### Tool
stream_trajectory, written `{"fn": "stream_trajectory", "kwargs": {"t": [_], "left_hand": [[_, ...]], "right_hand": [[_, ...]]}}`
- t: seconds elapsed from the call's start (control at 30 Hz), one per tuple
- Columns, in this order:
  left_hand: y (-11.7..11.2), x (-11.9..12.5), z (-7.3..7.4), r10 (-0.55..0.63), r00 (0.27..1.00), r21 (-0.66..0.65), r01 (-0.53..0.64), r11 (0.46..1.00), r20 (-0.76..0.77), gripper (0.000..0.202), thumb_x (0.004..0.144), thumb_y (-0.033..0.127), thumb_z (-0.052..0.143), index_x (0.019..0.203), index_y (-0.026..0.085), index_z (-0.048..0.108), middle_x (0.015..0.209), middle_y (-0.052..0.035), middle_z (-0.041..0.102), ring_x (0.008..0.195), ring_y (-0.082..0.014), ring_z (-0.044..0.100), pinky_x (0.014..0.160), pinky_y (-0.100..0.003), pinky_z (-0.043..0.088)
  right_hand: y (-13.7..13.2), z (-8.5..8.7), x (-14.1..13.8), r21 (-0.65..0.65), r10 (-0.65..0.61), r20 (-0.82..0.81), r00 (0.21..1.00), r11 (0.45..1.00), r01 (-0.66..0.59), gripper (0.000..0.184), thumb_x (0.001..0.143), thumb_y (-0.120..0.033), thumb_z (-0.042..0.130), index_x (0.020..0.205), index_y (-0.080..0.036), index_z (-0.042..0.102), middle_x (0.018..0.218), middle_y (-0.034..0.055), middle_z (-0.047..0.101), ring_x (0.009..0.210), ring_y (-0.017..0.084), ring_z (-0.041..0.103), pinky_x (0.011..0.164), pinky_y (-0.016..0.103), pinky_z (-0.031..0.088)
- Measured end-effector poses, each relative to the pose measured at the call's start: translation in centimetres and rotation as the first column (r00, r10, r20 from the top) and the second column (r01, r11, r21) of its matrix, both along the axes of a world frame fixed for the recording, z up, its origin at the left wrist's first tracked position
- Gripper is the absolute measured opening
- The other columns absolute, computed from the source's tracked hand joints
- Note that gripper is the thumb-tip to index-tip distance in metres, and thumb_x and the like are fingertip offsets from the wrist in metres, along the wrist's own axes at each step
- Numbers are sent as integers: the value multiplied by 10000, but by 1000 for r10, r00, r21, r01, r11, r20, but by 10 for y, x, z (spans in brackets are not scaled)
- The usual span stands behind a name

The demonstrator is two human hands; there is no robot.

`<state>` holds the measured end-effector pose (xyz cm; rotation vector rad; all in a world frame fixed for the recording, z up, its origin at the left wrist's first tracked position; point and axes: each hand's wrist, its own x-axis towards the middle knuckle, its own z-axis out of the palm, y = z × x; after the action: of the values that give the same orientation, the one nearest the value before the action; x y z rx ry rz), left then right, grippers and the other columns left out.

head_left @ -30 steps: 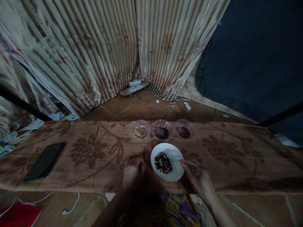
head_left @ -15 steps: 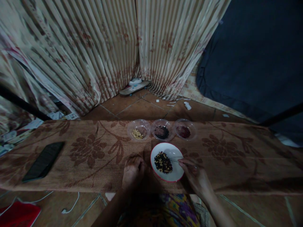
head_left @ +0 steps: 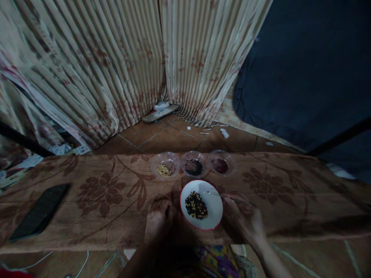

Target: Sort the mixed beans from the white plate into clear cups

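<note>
My right hand (head_left: 242, 216) pinches a pair of thin metal tweezers (head_left: 216, 194), whose tips reach over the right part of a white bowl with a red rim (head_left: 213, 216). A small dark bean (head_left: 208, 192) shows at the tips. Mixed black and pale yellow beans (head_left: 196, 205) lie heaped in the bowl's left half. To the left of the bowl, my left hand (head_left: 159, 218) rests curled into a loose fist on the cloth. Behind the bowl stand three clear plastic cups: one with yellow beans (head_left: 164, 170), one with black beans (head_left: 193, 166), one with dark red beans (head_left: 220, 165).
A brown flowered cloth (head_left: 116, 220) covers the narrow table. A dark phone (head_left: 40, 212) lies at its left end. Beyond the table are a skateboard (head_left: 160, 113), small litter on the tiled floor, striped curtains (head_left: 130, 58) and a dark covering (head_left: 301, 69).
The tweezers have lifted from the bean heap and drawn right and upward, with a dark bean at their tips. My left hand stays curled. The whole view has shifted slightly.
</note>
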<state>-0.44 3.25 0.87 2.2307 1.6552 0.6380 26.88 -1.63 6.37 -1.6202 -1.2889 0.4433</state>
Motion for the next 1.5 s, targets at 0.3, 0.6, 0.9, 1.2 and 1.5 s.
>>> {"fn": "stream_trajectory", "kwargs": {"t": [0.3, 0.6, 0.9, 1.2, 1.5], "left_hand": [[2, -3, -5, -18, 1000, 51, 19, 999, -17, 175, 899, 243, 438, 795, 239, 579, 784, -9, 649, 811, -190, 609, 743, -311, 432], [1, -1, -5, -1, 999, 16, 1, 1000, -32, 156, 892, 220, 460, 794, 228, 581, 803, -11, 648, 828, -193, 590, 808, -334, 413], [0, 0, -1, 1, 1000, 9, -1, 1000, -16, 166, 885, 199, 459, 788, 219, 592, 819, -21, 658, 829, -191, 586, 792, -329, 409], [-1, 1, -3, 5, 1000, 12, -5, 1000, 1, 130, 887, 197, 484, 806, 222, 582, 810, -9, 643, 841, -187, 571, 843, -337, 394], [-1, 1, -3, 12, 1000, 18, -12, 1000, -12, 129, 879, 198, 484, 802, 218, 586, 797, -14, 651, 814, -180, 588, 816, -326, 400]], "right_hand": [[62, 24, 54, 251, -207, -29, 978, 945, 208, 278, 840, -425, 618, 822, -168, 725, 915, 112, 731, 867, 228, 665, 827, 385, 514], [32, -1, 18, 76, -109, -93, 990, 990, 116, 275, 829, -425, 634, 849, -168, 731, 939, 112, 726, 894, 245, 669, 807, 374, 525], [-8, -16, -21, -187, 143, -31, 989, 971, -146, 297, 877, -473, 574, 936, -227, 730, 1035, 91, 704, 987, 245, 651, 857, 370, 518], [-19, 1, -27, -174, 229, 71, 971, 961, -214, 256, 916, -423, 542, 953, -239, 716, 1000, 83, 700, 971, 241, 635, 849, 385, 500], [-10, 5, -31, -158, 348, 299, 889, 936, -314, 225, 934, -362, 527, 968, -244, 716, 962, 65, 727, 932, 247, 636, 860, 419, 459]]}}
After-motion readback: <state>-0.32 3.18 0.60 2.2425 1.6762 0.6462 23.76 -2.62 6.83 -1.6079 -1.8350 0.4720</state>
